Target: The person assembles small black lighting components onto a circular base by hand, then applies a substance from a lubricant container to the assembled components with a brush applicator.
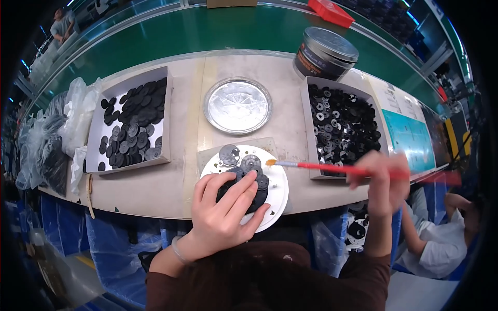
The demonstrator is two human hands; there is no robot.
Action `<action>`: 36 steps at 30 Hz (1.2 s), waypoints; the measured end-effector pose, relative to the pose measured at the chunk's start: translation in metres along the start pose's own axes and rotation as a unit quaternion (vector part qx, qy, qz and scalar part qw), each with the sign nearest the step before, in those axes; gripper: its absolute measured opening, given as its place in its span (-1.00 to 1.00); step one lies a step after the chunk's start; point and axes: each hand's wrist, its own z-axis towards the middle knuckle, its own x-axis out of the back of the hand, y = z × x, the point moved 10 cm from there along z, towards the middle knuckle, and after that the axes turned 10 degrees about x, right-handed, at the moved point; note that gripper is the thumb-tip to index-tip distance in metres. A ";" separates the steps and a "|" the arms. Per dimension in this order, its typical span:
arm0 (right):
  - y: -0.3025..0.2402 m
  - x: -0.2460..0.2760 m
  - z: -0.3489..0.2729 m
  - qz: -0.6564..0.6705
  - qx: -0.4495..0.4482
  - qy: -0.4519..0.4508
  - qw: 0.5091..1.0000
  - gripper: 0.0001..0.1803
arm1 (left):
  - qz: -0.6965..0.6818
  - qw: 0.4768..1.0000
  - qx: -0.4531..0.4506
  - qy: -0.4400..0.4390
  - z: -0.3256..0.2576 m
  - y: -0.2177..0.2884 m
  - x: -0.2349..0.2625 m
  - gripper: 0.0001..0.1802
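A round white plate (280,199) lies in front of me at the bench edge, with several black plastic discs (251,162) on it, some with a gear-like pattern. My left hand (220,215) is curved over these discs, thumb and fingers closed around them; its palm hides part of the pile. In my right hand (381,181), blurred by motion, is a red-handled paintbrush (321,167). Its yellowish bristle tip hovers at the plate's right side, just right of the discs. A grey-black disc (229,155) sits at the plate's far-left rim.
An open box of black discs (139,142) stands left, another box of small black and silvery parts (342,129) right. Behind the plate lies a round metal lid (237,105); a large tin (326,53) stands far right. Plastic bags (78,119) crowd the left. Another person (441,243) sits at right.
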 end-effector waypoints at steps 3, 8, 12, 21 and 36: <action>-0.042 -0.009 -0.011 -0.050 0.096 -0.072 0.992 -0.90 | 0.005 1.000 -0.005 -0.002 0.002 0.003 0.000 -0.68; -0.045 -0.026 -0.011 -0.090 0.117 -0.111 0.983 -0.82 | 0.016 1.000 -0.010 -0.003 0.002 0.006 0.000 -0.68; -0.041 -0.033 -0.008 -0.088 0.115 -0.136 0.980 -0.89 | 0.018 1.000 -0.006 -0.005 0.002 0.005 0.001 -0.68; -0.028 -0.023 0.001 -0.020 0.095 -0.050 0.994 -0.92 | 0.010 1.000 -0.006 0.002 0.003 0.005 0.001 -0.68; -0.004 -0.007 0.001 0.067 -0.031 0.011 0.997 -0.91 | 0.003 1.000 -0.001 0.002 0.003 0.003 0.002 -0.69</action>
